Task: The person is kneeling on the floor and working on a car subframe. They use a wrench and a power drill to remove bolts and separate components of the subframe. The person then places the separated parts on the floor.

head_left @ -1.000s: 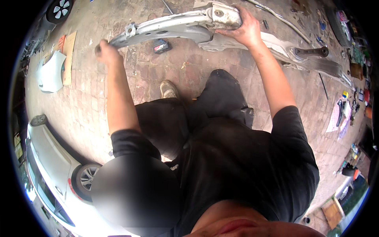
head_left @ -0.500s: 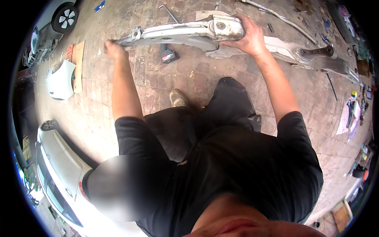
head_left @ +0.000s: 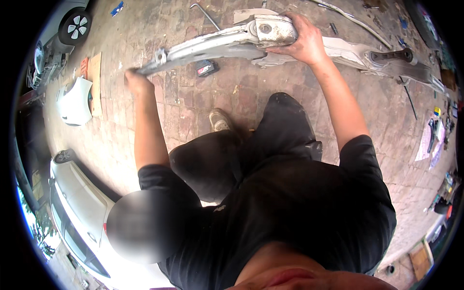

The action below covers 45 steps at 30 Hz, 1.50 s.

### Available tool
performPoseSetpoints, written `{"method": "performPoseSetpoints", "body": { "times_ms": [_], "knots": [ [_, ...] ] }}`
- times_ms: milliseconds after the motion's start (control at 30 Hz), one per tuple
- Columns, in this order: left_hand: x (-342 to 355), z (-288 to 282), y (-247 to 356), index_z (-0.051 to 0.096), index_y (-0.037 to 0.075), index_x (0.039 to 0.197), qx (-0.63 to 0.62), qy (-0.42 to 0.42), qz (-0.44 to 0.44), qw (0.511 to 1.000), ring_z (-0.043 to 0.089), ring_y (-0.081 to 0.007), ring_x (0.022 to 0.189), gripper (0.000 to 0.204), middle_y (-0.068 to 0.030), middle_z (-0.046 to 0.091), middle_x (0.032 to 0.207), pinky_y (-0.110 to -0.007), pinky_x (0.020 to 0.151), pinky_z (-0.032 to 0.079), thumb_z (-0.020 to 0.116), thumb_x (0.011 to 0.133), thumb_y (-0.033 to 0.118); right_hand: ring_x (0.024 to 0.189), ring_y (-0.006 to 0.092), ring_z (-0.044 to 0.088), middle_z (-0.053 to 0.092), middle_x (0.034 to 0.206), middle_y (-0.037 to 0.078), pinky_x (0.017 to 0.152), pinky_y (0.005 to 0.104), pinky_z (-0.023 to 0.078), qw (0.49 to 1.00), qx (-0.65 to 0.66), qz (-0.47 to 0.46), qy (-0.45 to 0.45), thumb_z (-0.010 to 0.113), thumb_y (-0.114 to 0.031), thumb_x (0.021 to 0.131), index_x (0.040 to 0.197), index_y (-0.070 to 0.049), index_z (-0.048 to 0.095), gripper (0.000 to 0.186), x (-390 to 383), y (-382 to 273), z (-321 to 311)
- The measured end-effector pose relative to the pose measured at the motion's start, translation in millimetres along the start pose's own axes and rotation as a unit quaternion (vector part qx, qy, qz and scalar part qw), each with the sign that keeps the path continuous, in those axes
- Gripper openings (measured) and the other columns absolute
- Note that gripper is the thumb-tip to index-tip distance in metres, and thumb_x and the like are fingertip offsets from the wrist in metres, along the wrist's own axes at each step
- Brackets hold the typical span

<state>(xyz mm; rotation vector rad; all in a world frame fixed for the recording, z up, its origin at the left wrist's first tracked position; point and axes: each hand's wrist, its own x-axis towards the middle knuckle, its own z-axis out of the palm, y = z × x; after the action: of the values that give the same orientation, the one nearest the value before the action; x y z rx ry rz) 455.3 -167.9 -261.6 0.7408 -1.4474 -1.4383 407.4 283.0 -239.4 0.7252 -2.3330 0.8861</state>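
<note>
A long, curved silver-white metal car frame rail (head_left: 208, 43) spans the space between my hands, above the brick floor. My left hand (head_left: 139, 82) is closed round its narrow left end. At its thick, boxy right end, which has a round hole, my right hand (head_left: 307, 41) grips with the thumb below and the fingers over the far side. Beyond it and to the right lies another pale metal beam (head_left: 345, 53) with a dark metal arm (head_left: 391, 57) on it. A black cordless tool's battery (head_left: 206, 68) shows below the held rail; the rail hides the rest of the tool.
On the floor are a bent metal bar (head_left: 205, 17), a pale hose (head_left: 357, 21) and a thin black rod (head_left: 410, 99). At left lie a white body panel (head_left: 75, 101) and cardboard (head_left: 95, 82). A silver car (head_left: 82, 188) stands lower left; tools and parts line the right.
The rail's left end has swung nearer to me, with my left hand moving slightly left and down along with it. My right hand keeps its grip in nearly the same place.
</note>
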Motion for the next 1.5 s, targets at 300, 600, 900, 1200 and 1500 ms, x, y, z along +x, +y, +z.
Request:
{"method": "performPoseSetpoints", "body": {
  "times_ms": [300, 600, 900, 1200, 1500],
  "knots": [
    [44, -19, 9, 0.058, -0.008, 0.069, -0.011, -0.087, 0.027, 0.996, 0.055, -0.026, 0.065, 0.028, -0.0153, 0.058, 0.07, -0.038, 0.064, 0.045, 0.051, 0.078, 0.018, 0.097, 0.0305, 0.067, 0.068, 0.107, 0.011, 0.082, 0.0407, 0.056, 0.997, 0.058, -0.054, 0.01, 0.094, -0.045, 0.046, 0.115, -0.005, 0.062, 0.085, -21, -10, 3],
    [-73, -125, -12, 0.056, -0.001, 0.079, 0.018, -0.095, -0.022, 0.995, 0.057, -0.0257, 0.08, 0.028, -0.0145, 0.06, 0.082, -0.04, 0.076, 0.048, 0.044, 0.088, 0.022, 0.102, 0.032, 0.066, 0.068, 0.111, 0.013, 0.089, 0.0408, 0.054, 1.0, 0.009, -0.002, -0.013, 0.097, -0.037, 0.043, 0.119, -0.004, 0.059, 0.091, -4, -1, 3],
    [70, 29, 0, 0.059, -0.005, 0.08, -0.086, -0.056, 0.004, 0.995, 0.056, -0.0271, 0.067, 0.026, -0.0148, 0.06, 0.075, -0.037, 0.065, 0.045, 0.051, 0.079, 0.019, 0.101, 0.0311, 0.067, 0.068, 0.111, 0.013, 0.089, 0.0388, 0.054, 0.999, 0.023, -0.03, -0.003, 0.097, -0.035, 0.044, 0.12, -0.003, 0.06, 0.091, -8, -8, 15],
    [-69, -121, -9, 0.055, -0.001, 0.077, 0.0, -0.052, 0.001, 0.999, 0.055, -0.024, 0.077, 0.034, -0.0135, 0.059, 0.079, -0.037, 0.073, 0.047, 0.041, 0.089, 0.027, 0.099, 0.038, 0.064, 0.066, 0.107, 0.018, 0.086, 0.0438, 0.052, 0.998, 0.012, -0.037, -0.049, 0.095, -0.043, 0.042, 0.116, -0.003, 0.059, 0.091, 7, 5, -3],
    [87, 33, -37, 0.062, -0.004, 0.084, -0.017, -0.094, 0.004, 0.995, 0.058, -0.0245, 0.076, 0.031, -0.0139, 0.061, 0.079, -0.038, 0.067, 0.047, 0.048, 0.084, 0.024, 0.099, 0.0367, 0.065, 0.067, 0.106, 0.018, 0.088, 0.0414, 0.051, 0.997, 0.07, 0.019, -0.032, 0.096, -0.039, 0.039, 0.12, -0.002, 0.056, 0.097, 11, 12, 11]
  ]
}}
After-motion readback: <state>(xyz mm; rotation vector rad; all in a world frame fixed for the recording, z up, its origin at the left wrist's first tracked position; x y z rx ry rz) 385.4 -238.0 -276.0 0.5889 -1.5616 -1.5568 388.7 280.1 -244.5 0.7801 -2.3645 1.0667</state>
